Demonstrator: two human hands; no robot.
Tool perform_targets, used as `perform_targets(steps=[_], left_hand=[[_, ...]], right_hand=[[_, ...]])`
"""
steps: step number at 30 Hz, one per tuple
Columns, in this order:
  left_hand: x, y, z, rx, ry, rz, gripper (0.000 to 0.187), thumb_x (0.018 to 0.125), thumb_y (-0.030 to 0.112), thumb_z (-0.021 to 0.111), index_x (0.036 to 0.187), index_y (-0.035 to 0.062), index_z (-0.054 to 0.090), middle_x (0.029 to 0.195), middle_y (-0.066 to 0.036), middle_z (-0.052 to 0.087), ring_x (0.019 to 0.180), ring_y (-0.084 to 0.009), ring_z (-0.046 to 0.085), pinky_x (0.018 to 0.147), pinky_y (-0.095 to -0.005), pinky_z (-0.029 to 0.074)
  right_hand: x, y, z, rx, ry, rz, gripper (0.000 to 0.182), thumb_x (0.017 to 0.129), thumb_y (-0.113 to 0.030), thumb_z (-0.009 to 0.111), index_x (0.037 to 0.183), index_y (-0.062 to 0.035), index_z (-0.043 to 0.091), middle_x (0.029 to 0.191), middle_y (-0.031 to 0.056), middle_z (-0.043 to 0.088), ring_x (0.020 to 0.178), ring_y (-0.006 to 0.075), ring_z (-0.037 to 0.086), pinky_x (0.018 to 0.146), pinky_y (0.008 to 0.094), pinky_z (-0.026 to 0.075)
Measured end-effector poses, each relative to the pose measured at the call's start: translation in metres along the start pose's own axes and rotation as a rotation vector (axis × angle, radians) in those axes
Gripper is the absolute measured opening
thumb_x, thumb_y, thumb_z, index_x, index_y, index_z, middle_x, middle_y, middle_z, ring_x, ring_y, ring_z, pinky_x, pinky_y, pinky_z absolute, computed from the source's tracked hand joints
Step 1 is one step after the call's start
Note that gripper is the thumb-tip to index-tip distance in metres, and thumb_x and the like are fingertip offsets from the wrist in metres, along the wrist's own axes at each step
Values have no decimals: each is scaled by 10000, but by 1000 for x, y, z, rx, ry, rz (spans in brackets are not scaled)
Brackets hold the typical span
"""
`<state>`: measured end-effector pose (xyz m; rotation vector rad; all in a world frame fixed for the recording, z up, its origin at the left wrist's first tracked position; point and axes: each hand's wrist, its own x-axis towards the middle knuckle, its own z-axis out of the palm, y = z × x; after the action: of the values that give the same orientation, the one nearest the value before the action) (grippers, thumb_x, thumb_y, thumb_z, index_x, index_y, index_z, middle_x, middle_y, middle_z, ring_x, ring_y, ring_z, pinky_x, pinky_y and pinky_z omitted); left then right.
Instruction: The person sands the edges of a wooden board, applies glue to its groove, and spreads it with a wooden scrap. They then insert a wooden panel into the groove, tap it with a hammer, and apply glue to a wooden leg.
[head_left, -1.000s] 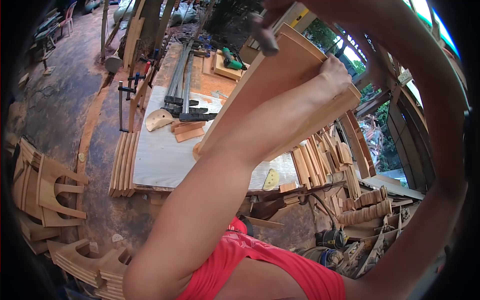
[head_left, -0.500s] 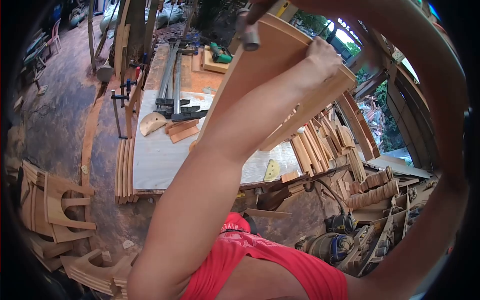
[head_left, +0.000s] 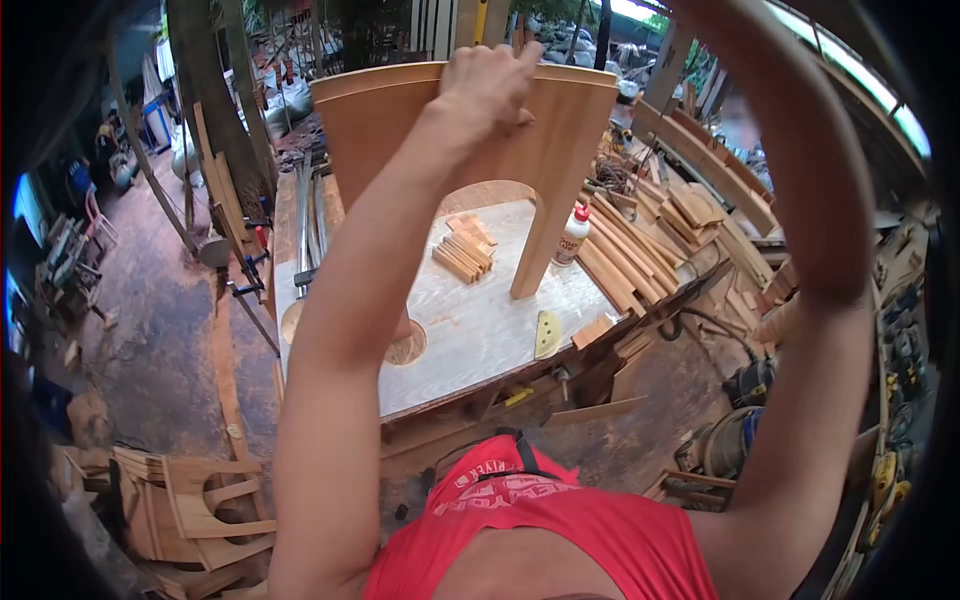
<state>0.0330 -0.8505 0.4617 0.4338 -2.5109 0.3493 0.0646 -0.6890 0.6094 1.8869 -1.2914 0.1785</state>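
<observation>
My left hand (head_left: 485, 90) is closed over the top edge of a curved wooden panel (head_left: 565, 130), near its middle. The panel stands upright on the pale board of the workbench (head_left: 470, 345), with an arched cutout between two legs. Through the arch, a small stack of wood strips (head_left: 463, 257) shows on the board. A white glue bottle with a red cap (head_left: 572, 238) stands right of the panel's right leg. My right arm reaches up past the top edge of the view, and its hand is hidden.
Wood slats (head_left: 620, 255) lie along the bench's right side. A yellow perforated disc (head_left: 547, 334) is near the front edge. Metal clamps (head_left: 305, 225) lie at the left. Curved wooden frames (head_left: 205, 500) are stacked on the floor at lower left.
The panel has gone from tilted to upright and now faces me more squarely, with my left hand still on its top edge. The hammer-like tool near my right hand has left the view.
</observation>
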Motion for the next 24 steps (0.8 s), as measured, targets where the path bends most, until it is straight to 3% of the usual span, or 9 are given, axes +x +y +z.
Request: perform_targets(steps=[2, 4, 6, 8, 9, 12, 14, 20, 24], left_hand=[[3, -2, -2, 19, -37, -2, 819, 760, 451, 852, 1445, 197, 483, 1199, -131, 679, 1143, -321, 660, 943, -456, 536], [5, -5, -5, 61, -96, 9, 845, 758, 444, 853, 1466, 205, 460, 1188, -130, 679, 1147, -337, 651, 950, -465, 530], [5, 0, -9, 89, -105, -13, 861, 766, 425, 850, 1492, 222, 434, 1200, -126, 679, 1158, -332, 644, 959, -464, 524], [10, -3, -1, 84, -68, -4, 809, 796, 435, 828, 1493, 232, 471, 1226, -129, 692, 1145, -326, 655, 968, -446, 526], [11, -4, 2, 50, -12, 6, 764, 798, 468, 819, 1456, 229, 514, 1201, -110, 705, 1123, -307, 671, 953, -440, 535], [8, 0, 5, -76, 80, -46, 663, 824, 523, 795, 1386, 221, 614, 1175, -62, 739, 1054, -252, 717, 936, -400, 555], [10, 1, 6, -201, 61, -91, 624, 849, 485, 787, 1376, 189, 630, 1240, -103, 712, 1113, -301, 691, 958, -388, 544], [11, 19, 6, 46, 62, -40, 782, 789, 449, 829, 1440, 111, 557, 1183, -112, 669, 1078, -327, 634, 957, -410, 476], [5, 33, 14, 191, 166, -23, 847, 708, 551, 843, 1423, 181, 576, 1158, -90, 655, 1116, -300, 608, 973, -453, 418]], right_hand=[[-50, 16, 12, 24, 267, 287, 531, 939, 4, 524, 1455, -119, 547, 1326, 193, 661, 1187, 340, 639, 982, 436, 502], [-112, 51, 48, 79, 541, 445, 561, 923, 32, 543, 1468, -103, 533, 1261, 208, 678, 1099, 330, 658, 917, 445, 522], [-193, 94, 97, 379, 645, 631, 520, 967, -64, 595, 1480, -96, 514, 1006, 112, 662, 830, 184, 630, 701, 343, 510], [-258, 91, 139, 752, 612, 906, 516, 1025, -168, 617, 1510, -90, 461, 798, -2, 566, 658, 66, 535, 568, 232, 431], [-284, 84, 157, 856, 634, 1012, 518, 1031, -178, 609, 1515, -91, 447, 753, -24, 521, 631, 58, 506, 544, 216, 402], [-358, 80, 208, 1305, 615, 1193, 498, 1052, -199, 576, 1520, -84, 449, 792, -17, 547, 661, 60, 528, 542, 214, 419], [-388, 80, 237, 1516, 643, 1298, 505, 1061, -209, 558, 1537, -78, 451, 841, -7, 572, 700, 66, 549, 562, 225, 449], [-393, 93, 258, 1782, 617, 1157, 626, 998, -134, 658, 1563, -64, 399, 866, 12, 602, 673, 82, 592, 526, 221, 488], [-392, 107, 279, 1833, 568, 1082, 632, 993, -107, 649, 1569, -69, 390, 908, 22, 593, 617, 72, 570, 492, 226, 466]])
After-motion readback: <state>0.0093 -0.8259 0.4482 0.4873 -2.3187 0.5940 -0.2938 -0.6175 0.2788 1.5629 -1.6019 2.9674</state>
